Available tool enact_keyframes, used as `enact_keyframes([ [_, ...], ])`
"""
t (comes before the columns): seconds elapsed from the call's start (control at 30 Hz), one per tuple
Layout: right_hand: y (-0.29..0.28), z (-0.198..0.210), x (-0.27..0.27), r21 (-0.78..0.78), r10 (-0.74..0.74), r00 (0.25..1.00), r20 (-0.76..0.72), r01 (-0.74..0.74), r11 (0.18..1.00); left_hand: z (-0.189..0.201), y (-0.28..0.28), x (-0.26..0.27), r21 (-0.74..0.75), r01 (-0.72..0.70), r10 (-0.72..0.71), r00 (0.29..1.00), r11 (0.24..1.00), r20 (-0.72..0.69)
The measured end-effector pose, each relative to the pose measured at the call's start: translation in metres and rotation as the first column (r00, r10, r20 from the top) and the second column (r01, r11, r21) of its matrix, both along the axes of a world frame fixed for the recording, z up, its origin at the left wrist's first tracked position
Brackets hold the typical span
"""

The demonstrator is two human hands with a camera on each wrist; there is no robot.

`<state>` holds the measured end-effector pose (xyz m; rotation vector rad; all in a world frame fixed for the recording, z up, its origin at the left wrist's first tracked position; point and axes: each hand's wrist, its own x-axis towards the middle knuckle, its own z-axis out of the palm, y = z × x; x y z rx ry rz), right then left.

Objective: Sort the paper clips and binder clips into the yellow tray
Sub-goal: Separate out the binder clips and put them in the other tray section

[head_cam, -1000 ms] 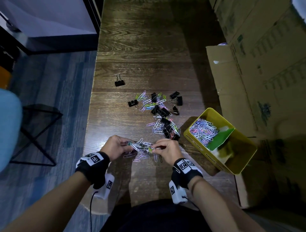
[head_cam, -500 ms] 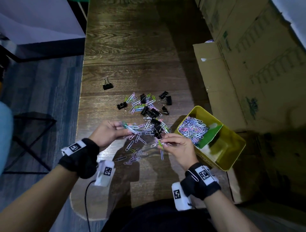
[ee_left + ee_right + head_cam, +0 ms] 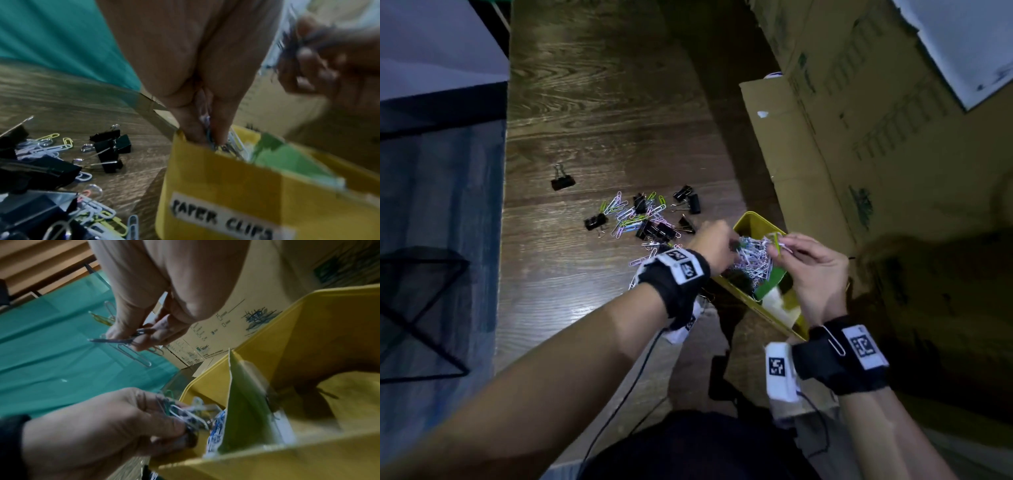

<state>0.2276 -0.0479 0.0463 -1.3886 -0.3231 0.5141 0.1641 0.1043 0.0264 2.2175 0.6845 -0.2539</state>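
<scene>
A dark wooden table (image 3: 599, 102) is carrying everything, with a stack of cardboard boxes (image 3: 876, 120) leaning along its right edge. The yellow tray (image 3: 751, 221) is sitting near the table's front right corner, just beside the boxes; a green divider (image 3: 244, 402) is splitting it, and a label on its outer wall is reading "PAPER CLIPS" in the left wrist view. The compartment on the tray's far side is already holding a heap of paper clips (image 3: 751, 260).

The left hand (image 3: 714, 245) is reaching over the tray's near-left rim, its fingers curled and pinching a small bunch of paper clips right above that heap (the wrist view is showing thumb and fingertips pressed together around the wire). The right hand (image 3: 815, 270) is hovering over the tray as well, its thumb and fingers pinching a few more clips, one of them yellow-green, with a couple dangling loose below the grip.

Toward the table's middle, left of the tray, a scatter of loose coloured clips (image 3: 631, 216) is lying mixed with black binder clips (image 3: 655, 229). One lone binder clip (image 3: 562, 181) is sitting apart, closer to the table's left edge.
</scene>
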Motion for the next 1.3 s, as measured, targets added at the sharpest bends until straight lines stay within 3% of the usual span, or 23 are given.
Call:
enact_keyframes([
  [0.13, 0.01, -0.006, 0.017, -0.146, -0.012, 0.999, 0.043, 0.018, 0.989, -0.007, -0.009, 0.004, 0.02, 0.177, -0.174, 0.978, 0.984, -0.111],
  [0.2, 0.015, -0.015, 0.026, -0.273, 0.008, 0.998, 0.065, 0.011, 0.962, -0.003, -0.006, 0.0, 0.021, 0.19, -0.188, 0.979, 0.982, -0.072],
  [0.27, 0.02, -0.024, 0.031, -0.45, 0.077, 0.992, 0.095, -0.026, 0.892, 0.0, 0.002, -0.012, -0.099, 0.064, -0.055, 0.994, 0.993, 0.091],
  [0.3, 0.023, -0.026, 0.032, -0.549, 0.147, 0.983, 0.11, -0.064, 0.833, -0.002, 0.01, -0.02, -0.244, -0.043, 0.081, 0.986, 0.969, 0.148],
  [0.37, 0.028, -0.023, 0.031, -0.723, 0.339, 0.937, 0.078, -0.181, 0.666, -0.006, 0.028, -0.042, -0.479, -0.244, 0.355, 0.922, 0.843, 0.155],
  [0.4, 0.03, -0.02, 0.029, -0.786, 0.437, 0.898, 0.046, -0.237, 0.571, -0.01, 0.04, -0.056, -0.495, -0.306, 0.424, 0.894, 0.813, 0.143],
  [0.43, 0.032, -0.017, 0.027, -0.831, 0.521, 0.853, 0.028, -0.269, 0.486, -0.014, 0.051, -0.072, -0.44, -0.342, 0.438, 0.888, 0.83, 0.137],
  [0.5, 0.037, -0.011, 0.021, -0.877, 0.603, 0.797, 0.045, -0.257, 0.405, -0.028, 0.073, -0.107, -0.165, -0.338, 0.359, 0.926, 0.927, 0.12],
  [0.53, 0.039, -0.008, 0.016, -0.876, 0.604, 0.792, 0.087, -0.228, 0.425, -0.035, 0.082, -0.125, -0.008, -0.284, 0.284, 0.954, 0.959, 0.095],
  [0.6, 0.043, -0.007, 0.003, -0.82, 0.576, 0.79, 0.209, -0.179, 0.543, -0.054, 0.087, -0.157, 0.191, -0.117, 0.115, 0.993, 0.975, 0.017],
  [0.67, 0.049, -0.008, -0.015, -0.73, 0.575, 0.777, 0.255, -0.235, 0.642, -0.074, 0.082, -0.18, 0.184, 0.062, -0.056, 0.998, 0.981, -0.036],
  [0.73, 0.055, -0.011, -0.036, -0.674, 0.654, 0.719, 0.235, -0.364, 0.642, -0.089, 0.07, -0.194, 0.155, 0.196, -0.182, 0.978, 0.968, -0.102],
  [0.83, 0.062, -0.029, -0.068, -0.681, 0.819, 0.542, 0.187, -0.53, 0.506, -0.102, 0.049, -0.206, 0.191, 0.274, -0.231, 0.948, 0.943, -0.218],
  [1.0, 0.063, -0.072, -0.116, -0.821, 0.959, 0.282, 0.02, -0.543, 0.177, -0.113, 0.031, -0.248, 0.261, 0.352, -0.327, 0.936, 0.899, -0.133],
  [1.03, 0.063, -0.08, -0.124, -0.85, 0.968, 0.246, -0.037, -0.517, 0.099, -0.112, 0.03, -0.256, 0.271, 0.332, -0.315, 0.943, 0.904, -0.105],
  [1.1, 0.063, -0.091, -0.138, -0.862, 0.962, 0.242, -0.127, -0.507, 0.013, -0.1, 0.029, -0.269, 0.287, 0.188, -0.185, 0.982, 0.939, -0.039],
  [1.17, 0.065, -0.097, -0.149, -0.886, 0.955, 0.265, -0.136, -0.464, 0.003, -0.09, 0.027, -0.28, 0.276, -0.054, 0.062, 0.998, 0.96, -0.023],
  [1.23, 0.071, -0.098, -0.159, -0.919, 0.952, 0.285, -0.111, -0.394, 0.01, -0.085, 0.02, -0.285, 0.228, -0.238, 0.265, 0.959, 0.944, -0.099],
  [1.3, 0.079, -0.097, -0.17, -0.936, 0.955, 0.274, -0.11, -0.352, -0.006, -0.087, 0.008, -0.28, 0.202, -0.288, 0.321, 0.934, 0.936, -0.155],
])
